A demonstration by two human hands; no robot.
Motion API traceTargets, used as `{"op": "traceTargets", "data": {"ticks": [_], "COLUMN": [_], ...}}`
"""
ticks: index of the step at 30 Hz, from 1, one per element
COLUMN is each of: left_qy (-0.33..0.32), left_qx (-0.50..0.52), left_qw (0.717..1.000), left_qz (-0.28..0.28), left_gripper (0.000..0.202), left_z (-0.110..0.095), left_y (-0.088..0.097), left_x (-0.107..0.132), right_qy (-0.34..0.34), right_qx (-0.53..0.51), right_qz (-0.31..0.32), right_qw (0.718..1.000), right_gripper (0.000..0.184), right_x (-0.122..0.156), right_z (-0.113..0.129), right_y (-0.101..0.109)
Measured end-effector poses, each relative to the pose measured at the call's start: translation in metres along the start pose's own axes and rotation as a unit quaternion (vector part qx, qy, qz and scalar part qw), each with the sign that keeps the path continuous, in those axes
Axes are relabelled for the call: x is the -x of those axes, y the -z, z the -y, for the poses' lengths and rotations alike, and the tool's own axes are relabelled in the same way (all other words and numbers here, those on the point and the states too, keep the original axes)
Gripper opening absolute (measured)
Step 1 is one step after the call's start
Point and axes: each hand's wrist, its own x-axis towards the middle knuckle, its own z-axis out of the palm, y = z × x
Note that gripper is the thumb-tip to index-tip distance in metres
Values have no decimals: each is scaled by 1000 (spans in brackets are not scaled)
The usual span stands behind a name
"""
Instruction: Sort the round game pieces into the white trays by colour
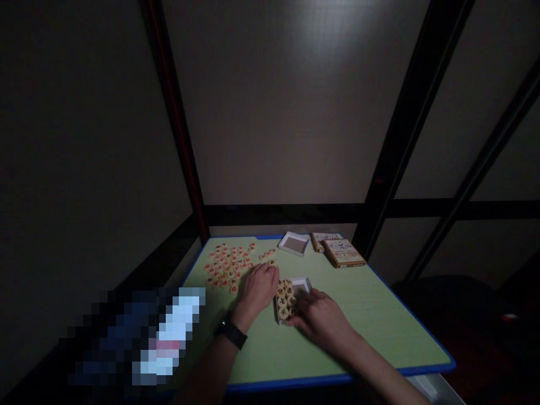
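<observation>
My left hand (260, 286), with a dark band on its wrist, is over the table at the left side of a small white box (302, 282). Its fingers are curled together, and whatever they hold is hidden. A Chinese chess piece (272, 262) lies just beyond its fingertips. Inside the box, on the left, round wooden Chinese chess pieces with black characters (282, 301) sit in rows. My right hand (318, 315) grips the right and near side of this box, covering part of it.
Many loose Chinese chess pieces (228, 267), mostly with red characters, are spread on the left of the green table (358, 315). At the back stand an open tray-like box part (294, 244) and two printed boxes (343, 253). A wall rises behind. A pixelated patch covers the lower left.
</observation>
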Motion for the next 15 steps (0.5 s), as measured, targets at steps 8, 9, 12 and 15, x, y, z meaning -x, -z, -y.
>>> {"op": "traceTargets", "data": {"ticks": [8, 9, 12, 15], "left_qy": [-1, -1, -1, -28], "left_qx": [15, 12, 9, 17], "left_qw": [1000, 1000, 1000, 999], "left_qz": [12, 12, 5, -28], "left_gripper": [36, 36, 33, 29], "left_z": [-2, -3, -5, -6], "left_y": [-4, -3, -1, -1], "left_x": [1, 1, 1, 2], "right_qy": [-3, -16, 2, 68], "right_qx": [-6, -14, -54, -76], "right_qz": [-42, -52, -34, 3], "right_qw": [999, 998, 998, 995], "right_gripper": [42, 42, 32, 22], "right_x": [-22, -33, -78, -131], "right_z": [-28, -34, -48, -46], "right_y": [30, 35, 40, 32]}}
